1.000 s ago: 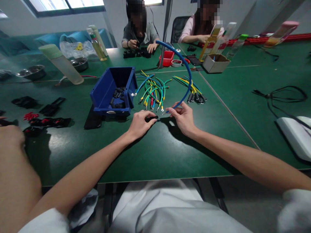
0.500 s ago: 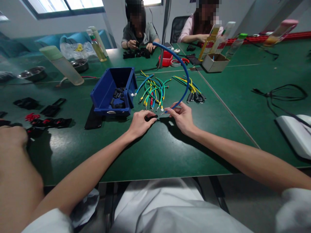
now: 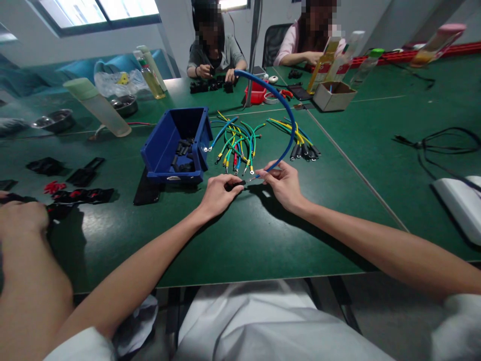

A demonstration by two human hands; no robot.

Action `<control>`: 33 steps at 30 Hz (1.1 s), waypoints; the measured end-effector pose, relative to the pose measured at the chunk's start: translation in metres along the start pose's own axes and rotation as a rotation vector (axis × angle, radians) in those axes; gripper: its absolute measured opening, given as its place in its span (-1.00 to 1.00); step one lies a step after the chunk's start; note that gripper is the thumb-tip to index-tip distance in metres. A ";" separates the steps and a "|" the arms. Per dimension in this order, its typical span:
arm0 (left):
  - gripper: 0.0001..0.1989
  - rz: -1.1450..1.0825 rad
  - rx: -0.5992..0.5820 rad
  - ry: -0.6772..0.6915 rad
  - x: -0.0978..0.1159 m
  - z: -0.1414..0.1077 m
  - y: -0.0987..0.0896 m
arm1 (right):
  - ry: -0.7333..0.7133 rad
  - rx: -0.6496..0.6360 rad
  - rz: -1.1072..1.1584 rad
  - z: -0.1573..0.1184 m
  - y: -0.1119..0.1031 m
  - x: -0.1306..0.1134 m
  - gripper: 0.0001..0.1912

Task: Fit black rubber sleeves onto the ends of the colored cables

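Between the thumb and fingers of my left hand point(image 3: 221, 193) is a small black sleeve point(image 3: 236, 184), lying nearly level. My right hand point(image 3: 282, 184) pinches a blue cable point(image 3: 290, 118) close to its metal-tipped end, which points at the sleeve's right end. Whether tip and sleeve touch is too small to tell. The cable arches up and back over the table. Behind my hands lie several yellow, green and blue wires point(image 3: 240, 140) with ring terminals. To their right is a bundle of wires with black sleeves point(image 3: 303, 150).
A blue bin point(image 3: 175, 176) holding black sleeves stands left of the wires, with a black phone point(image 3: 146, 189) beside it. At far left a neighbour's arm point(image 3: 30, 250) rests near black and red parts. Two people sit across the table. A white device point(image 3: 460, 208) lies at right.
The view has shifted slightly. My hands keep nearly the same pose, with the sleeve and the cable end still close together. The hand of the person across has shifted a little.
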State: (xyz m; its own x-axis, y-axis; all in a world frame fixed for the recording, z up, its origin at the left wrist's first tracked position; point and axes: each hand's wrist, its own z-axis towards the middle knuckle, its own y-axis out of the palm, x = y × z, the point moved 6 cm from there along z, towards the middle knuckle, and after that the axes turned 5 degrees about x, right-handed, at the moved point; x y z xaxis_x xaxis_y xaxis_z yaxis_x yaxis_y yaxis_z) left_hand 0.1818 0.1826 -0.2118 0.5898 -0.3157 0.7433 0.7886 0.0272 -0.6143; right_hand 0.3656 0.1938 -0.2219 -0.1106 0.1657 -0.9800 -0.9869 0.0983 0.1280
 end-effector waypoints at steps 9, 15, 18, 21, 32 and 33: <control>-0.84 0.015 0.005 0.025 0.002 -0.001 -0.001 | -0.008 -0.007 -0.011 0.000 0.001 -0.001 -0.66; -0.86 0.021 0.009 0.041 0.003 -0.001 -0.001 | -0.016 -0.018 -0.018 -0.001 0.002 -0.003 -0.67; -0.87 0.021 0.022 0.056 0.004 -0.001 -0.002 | -0.014 -0.024 -0.019 -0.001 0.002 -0.002 -0.67; -0.87 0.013 0.038 0.069 0.004 -0.002 -0.002 | -0.015 -0.031 -0.021 -0.002 0.002 -0.002 -0.67; -0.84 0.005 0.022 0.060 0.006 -0.003 -0.002 | 0.025 -0.016 0.017 -0.002 0.001 -0.002 -0.62; -0.84 -0.004 0.028 0.069 0.007 -0.004 -0.003 | 0.033 -0.013 0.024 -0.003 0.001 -0.002 -0.62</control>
State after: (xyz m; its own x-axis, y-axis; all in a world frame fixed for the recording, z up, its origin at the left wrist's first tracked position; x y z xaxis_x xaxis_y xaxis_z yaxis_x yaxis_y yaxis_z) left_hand 0.1829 0.1769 -0.2058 0.5739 -0.3800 0.7254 0.7962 0.0518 -0.6027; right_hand 0.3646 0.1909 -0.2203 -0.1380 0.1350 -0.9812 -0.9853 0.0823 0.1499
